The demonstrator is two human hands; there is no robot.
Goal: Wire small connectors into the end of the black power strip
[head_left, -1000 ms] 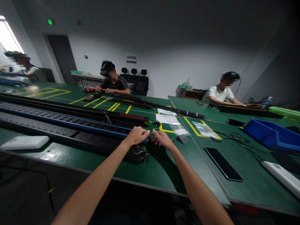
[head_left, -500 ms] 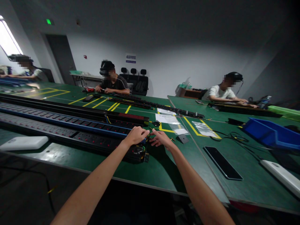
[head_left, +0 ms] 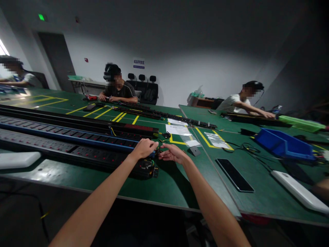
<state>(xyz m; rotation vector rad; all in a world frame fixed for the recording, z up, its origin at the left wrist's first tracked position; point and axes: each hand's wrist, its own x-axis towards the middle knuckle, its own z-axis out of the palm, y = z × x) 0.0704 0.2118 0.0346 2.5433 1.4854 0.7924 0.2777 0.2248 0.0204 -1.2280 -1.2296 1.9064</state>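
Reaching forward with both bare hands to the centre of the frame, over a green tabletop (head_left: pixel 174 195). Resting the left hand (head_left: pixel 145 148) at the right end of a blue-edged strip (head_left: pixel 102 139), with fingers curling down; not being able to tell whether anything is being pinched there. Holding the right hand (head_left: pixel 173 153) just beside it, palm turning inward, thumb and fingers spreading apart. Leaning both forearms in from the bottom edge, with a black socket strip (head_left: pixel 95 154) running from the left edge to below the left hand and showing colored wires (head_left: pixel 150 164) at its end.

Facing a dark square plate (head_left: pixel 194 151), white paper (head_left: pixel 177 129) and a clear bag (head_left: pixel 216 140) right of centre. Seeing a dark phone (head_left: pixel 235 175), a long white device (head_left: pixel 299 192), black cables (head_left: pixel 246 149) and a blue bin (head_left: pixel 285 144) farther right, and another white device (head_left: pixel 19 160) at the left edge. Looking toward a person in a dark shirt (head_left: pixel 120 89) at upper left of centre and a person in a pale shirt (head_left: pixel 235 102) at upper right.
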